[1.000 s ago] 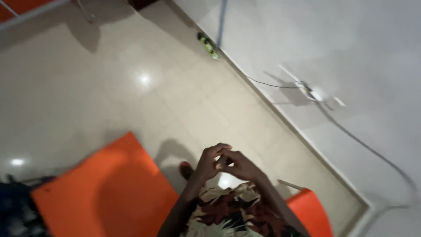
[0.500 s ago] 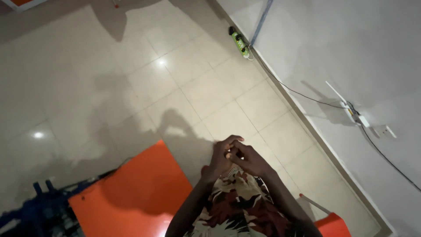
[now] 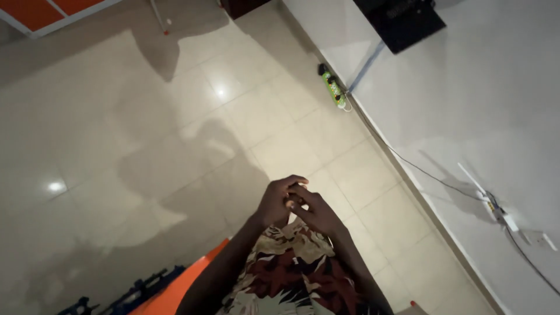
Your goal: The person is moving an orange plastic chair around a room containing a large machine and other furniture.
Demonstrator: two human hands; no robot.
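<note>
The person's left hand (image 3: 275, 202) and right hand (image 3: 315, 211) meet in front of the body, above a patterned garment (image 3: 294, 274) in cream, dark red and black. The fingers of both curl inward and interlock at the tips; something small and pale may sit between them, but whether either grip has hold of anything cannot be told.

Below lies a floor (image 3: 146, 134) of glossy cream tiles carrying bright spots of reflected light and the person's shadow. A white wall (image 3: 478, 93) runs along the right side. At its foot lies a green power strip (image 3: 334, 89), with a thin dark cable (image 3: 420, 172) trailing along the skirting to a white plug (image 3: 504, 219). A dark box (image 3: 405, 20) hangs on the wall. An orange surface (image 3: 175, 291) shows at the bottom edge.
</note>
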